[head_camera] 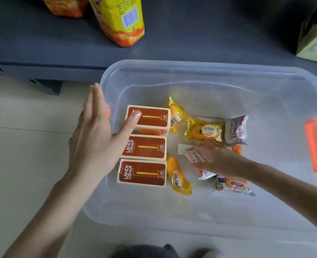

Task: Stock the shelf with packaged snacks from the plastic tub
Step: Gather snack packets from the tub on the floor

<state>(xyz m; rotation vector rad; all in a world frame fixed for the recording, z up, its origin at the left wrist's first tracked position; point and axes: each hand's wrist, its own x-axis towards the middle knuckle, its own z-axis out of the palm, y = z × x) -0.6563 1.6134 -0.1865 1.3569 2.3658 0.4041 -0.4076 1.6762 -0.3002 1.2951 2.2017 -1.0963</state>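
On the left, my left hand (94, 138) is flat, its fingers straight and pressed together along the outside of the plastic tub (191, 65), and only the thumb rests on the farthest brown box (150, 118) of three lying side by side against the tub's left wall. It holds nothing. I judge the step in hand to be picking the next snack. To do it well, steady the row of boxes with the left thumb so nothing slides, close the right fingers fully around one packet by its body and not by its crimped end, then lift clear of the rim before moving to the shelf (42, 43), where a yellow bag (120, 19) already stands. Further right, yellow packets (206, 130) lie loose on the tub floor. My right hand (219, 159) lies low over a white packet (193, 154), touching it; blur prevents me from telling whether it pinches.
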